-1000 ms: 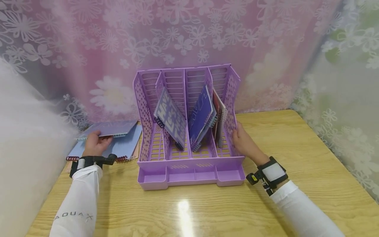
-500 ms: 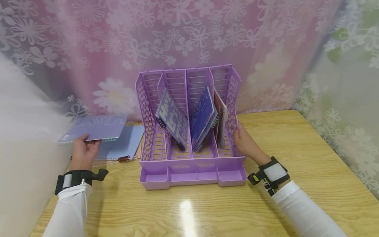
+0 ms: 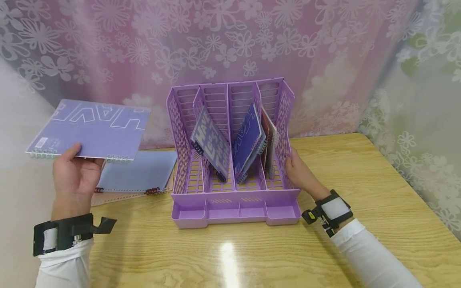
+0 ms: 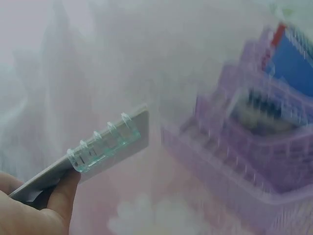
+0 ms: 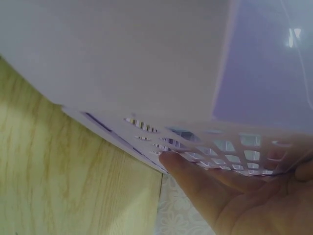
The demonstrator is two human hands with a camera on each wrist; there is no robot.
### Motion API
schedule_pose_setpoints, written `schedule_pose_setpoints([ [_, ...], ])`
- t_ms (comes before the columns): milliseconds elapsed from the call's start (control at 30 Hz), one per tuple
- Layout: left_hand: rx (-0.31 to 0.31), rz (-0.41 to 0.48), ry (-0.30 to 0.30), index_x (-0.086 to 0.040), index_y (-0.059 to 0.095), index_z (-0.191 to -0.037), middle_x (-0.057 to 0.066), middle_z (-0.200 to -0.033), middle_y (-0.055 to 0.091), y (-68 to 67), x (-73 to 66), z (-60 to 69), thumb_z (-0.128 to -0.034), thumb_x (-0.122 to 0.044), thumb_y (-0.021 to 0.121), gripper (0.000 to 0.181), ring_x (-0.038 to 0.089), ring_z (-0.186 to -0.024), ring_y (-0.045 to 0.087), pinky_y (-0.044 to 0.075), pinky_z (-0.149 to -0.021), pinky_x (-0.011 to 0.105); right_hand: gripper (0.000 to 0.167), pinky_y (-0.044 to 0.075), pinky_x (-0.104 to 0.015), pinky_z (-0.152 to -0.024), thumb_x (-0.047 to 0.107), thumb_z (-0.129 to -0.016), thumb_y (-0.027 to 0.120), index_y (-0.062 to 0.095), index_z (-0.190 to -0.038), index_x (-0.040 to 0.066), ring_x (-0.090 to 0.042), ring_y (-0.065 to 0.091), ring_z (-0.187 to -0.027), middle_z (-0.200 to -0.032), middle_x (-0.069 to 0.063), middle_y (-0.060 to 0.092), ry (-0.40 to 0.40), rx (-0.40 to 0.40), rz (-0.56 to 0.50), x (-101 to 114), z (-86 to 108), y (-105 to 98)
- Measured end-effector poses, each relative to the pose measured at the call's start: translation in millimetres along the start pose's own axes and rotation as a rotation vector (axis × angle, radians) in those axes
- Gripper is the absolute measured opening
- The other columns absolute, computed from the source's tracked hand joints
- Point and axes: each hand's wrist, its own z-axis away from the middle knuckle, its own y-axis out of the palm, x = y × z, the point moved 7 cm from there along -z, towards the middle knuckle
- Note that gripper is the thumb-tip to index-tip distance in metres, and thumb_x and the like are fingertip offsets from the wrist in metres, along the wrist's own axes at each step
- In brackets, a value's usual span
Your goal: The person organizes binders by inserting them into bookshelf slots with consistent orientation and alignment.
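The left hand [image 3: 77, 176] pinched the purple notebook [image 3: 99, 130] between thumb and fingers; right of them lay a blue notebook [image 3: 138, 170]; the right hand [image 3: 304, 176] touched the organizer [image 3: 235, 198]; whether its fingers curled, I couldn't tell.

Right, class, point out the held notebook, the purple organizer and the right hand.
Held notebook [image 3: 94, 135], head view: its cover.
Purple organizer [image 3: 235, 199], head view: front wall.
Right hand [image 3: 301, 173], head view: middle.

Purple compartmented plastic organizer [image 3: 235, 197]: smooth, perforated. Violet rectangular notebook [image 3: 101, 138]: smooth cover, translucent green plastic rings [image 4: 98, 148]. Yellow wood-grain table [image 3: 162, 248]: glossy. White cloth sleeves [image 3: 376, 256]: matt.
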Motion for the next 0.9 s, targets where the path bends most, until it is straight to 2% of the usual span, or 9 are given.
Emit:
schedule_pose_setpoints([
  [167,0.119,-0.073,-0.018,-0.010,0.038,-0.138,0.015,-0.139,0.046,35.7,30.3,5.8,-0.1004,0.002,0.030,0.040,0.033,-0.128,0.044,0.040,-0.096,0.058,0.046,0.027,-0.058,-0.105,0.002,-0.101,0.022,0.011,-0.143,-0.014,-0.052,0.033,-0.127,-0.136,-0.042,0.031,-0.016,-0.016,0.000,0.4,-0.4,-2.3],
  [333,0.182,-0.307,0.038,-0.006,0.037,-0.141,0.016,-0.138,0.046,58.3,61.8,11.5,-0.1000,0.005,0.035,0.042,0.032,-0.127,0.045,0.046,-0.091,0.054,0.047,0.025,-0.059,-0.106,0.002,-0.101,0.022,0.010,-0.144,-0.013,-0.052,0.030,-0.129,-0.138,-0.041,0.029,-0.019,-0.008,-0.020,1.0,-1.0,-1.2],
  [400,0.177,-0.394,0.054,-0.004,0.038,-0.140,0.016,-0.135,0.048,63.4,74.3,12.3,-0.0990,0.006,0.038,0.042,0.032,-0.123,0.049,0.049,-0.088,0.051,0.047,0.025,-0.059,-0.106,0.002,-0.101,0.022,0.010,-0.144,-0.013,-0.052,0.031,-0.128,-0.138,-0.041,0.029,-0.020,-0.002,-0.033,1.8,-1.6,-0.1],
  [533,0.143,-0.477,0.055,-0.001,0.038,-0.132,0.017,-0.127,0.049,69.2,100.2,9.5,-0.0982,0.005,0.043,0.035,0.030,-0.113,0.055,0.053,-0.083,0.046,0.047,0.025,-0.058,-0.106,0.002,-0.101,0.021,0.009,-0.144,-0.013,-0.052,0.030,-0.129,-0.139,-0.042,0.028,-0.026,0.001,-0.049,1.3,-2.6,0.9],
  [633,0.117,-0.589,0.067,0.000,0.037,-0.130,0.017,-0.125,0.045,71.4,116.2,7.6,-0.0984,0.000,0.046,0.033,0.029,-0.110,0.056,0.053,-0.083,0.043,0.048,0.025,-0.059,-0.106,0.002,-0.101,0.022,0.009,-0.144,-0.013,-0.053,0.030,-0.128,-0.139,-0.042,0.027,-0.026,-0.003,-0.048,-0.1,-3.1,1.6],
  [767,0.077,-0.821,0.107,0.000,0.040,-0.130,0.016,-0.123,0.046,71.5,133.6,4.0,-0.0995,-0.008,0.048,0.033,0.026,-0.106,0.056,0.054,-0.083,0.035,0.048,0.025,-0.059,-0.106,0.003,-0.101,0.022,0.009,-0.145,-0.012,-0.052,0.030,-0.128,-0.139,-0.042,0.028,-0.023,-0.003,-0.046,-2.1,-2.6,2.4],
  [900,0.077,-1.077,0.188,0.002,0.046,-0.129,0.015,-0.116,0.052,71.5,150.6,-5.0,-0.1017,-0.010,0.042,0.030,0.026,-0.102,0.058,0.053,-0.082,0.032,0.047,0.026,-0.059,-0.105,0.003,-0.101,0.022,0.010,-0.144,-0.012,-0.052,0.032,-0.127,-0.138,-0.042,0.029,-0.021,-0.018,-0.037,-3.9,-2.2,0.1],
])
